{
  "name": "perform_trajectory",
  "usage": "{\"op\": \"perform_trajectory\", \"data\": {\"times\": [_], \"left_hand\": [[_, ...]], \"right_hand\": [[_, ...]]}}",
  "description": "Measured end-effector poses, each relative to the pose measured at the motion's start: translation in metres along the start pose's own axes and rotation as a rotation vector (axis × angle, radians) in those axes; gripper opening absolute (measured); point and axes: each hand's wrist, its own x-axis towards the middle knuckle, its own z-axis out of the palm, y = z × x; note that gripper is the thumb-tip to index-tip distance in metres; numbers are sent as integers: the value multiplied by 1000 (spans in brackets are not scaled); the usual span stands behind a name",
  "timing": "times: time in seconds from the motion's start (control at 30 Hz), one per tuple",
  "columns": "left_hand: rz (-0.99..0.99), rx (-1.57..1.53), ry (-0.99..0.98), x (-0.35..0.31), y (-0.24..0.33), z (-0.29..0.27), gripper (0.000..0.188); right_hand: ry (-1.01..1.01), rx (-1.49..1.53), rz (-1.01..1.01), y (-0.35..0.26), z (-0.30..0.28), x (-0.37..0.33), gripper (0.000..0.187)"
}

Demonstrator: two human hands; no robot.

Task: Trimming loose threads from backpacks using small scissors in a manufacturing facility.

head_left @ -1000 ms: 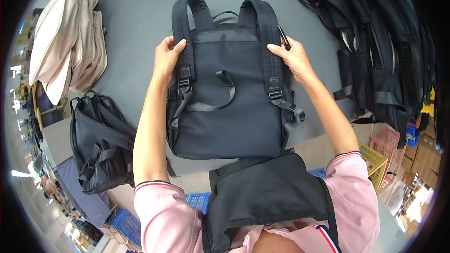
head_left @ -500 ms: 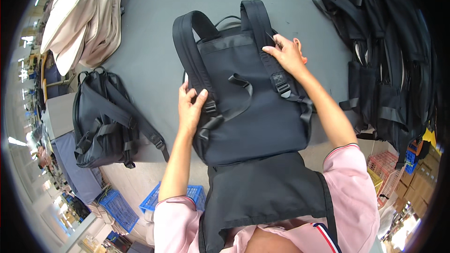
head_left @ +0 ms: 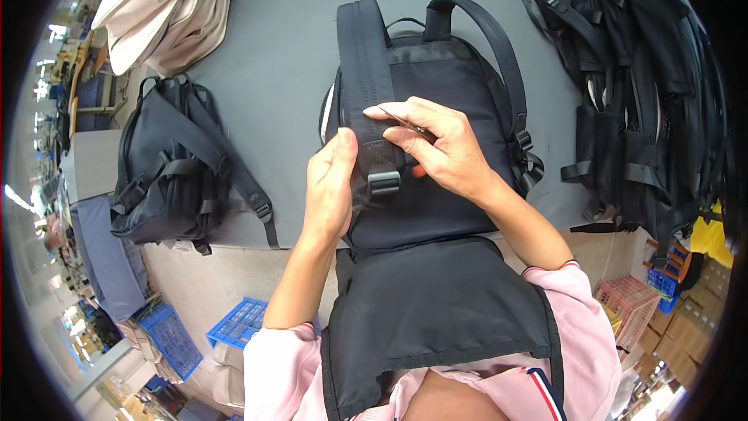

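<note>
In front of me a black backpack lies on the grey table with its shoulder straps facing up. My left hand grips the edge of the left shoulder strap, thumb upward, fingers hidden beneath. Over that strap, just above its buckle, my right hand holds small dark metal thread snips. Their pointed end is directed toward the strap. The right shoulder strap arches loosely away from my hands.
A smaller-looking black backpack sits at the left table edge, below beige bags. Black backpacks are heaped on the right of the table. Below stand blue crates and a red crate.
My right hand has moved from the right strap across to the left strap, bringing the snips. The backpack has shifted right and turned, and the left strap now lies flatter.
</note>
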Motion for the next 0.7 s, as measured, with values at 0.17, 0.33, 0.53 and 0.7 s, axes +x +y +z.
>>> {"op": "perform_trajectory", "data": {"times": [0.17, 0.33, 0.53, 0.7], "left_hand": [[15, 35, -269, -26, -1, -5, 41], [-19, 49, -216, -33, -4, -5, 41], [-6, 162, -257, -34, -2, -2, 41], [-20, 220, -298, -37, -8, 1, 41]], "right_hand": [[38, 290, 258, 1, 5, -13, 19], [91, 14, 219, -12, -3, -31, 19], [170, -167, 30, -24, -1, -48, 23], [288, -84, 67, -13, 1, -48, 7]]}}
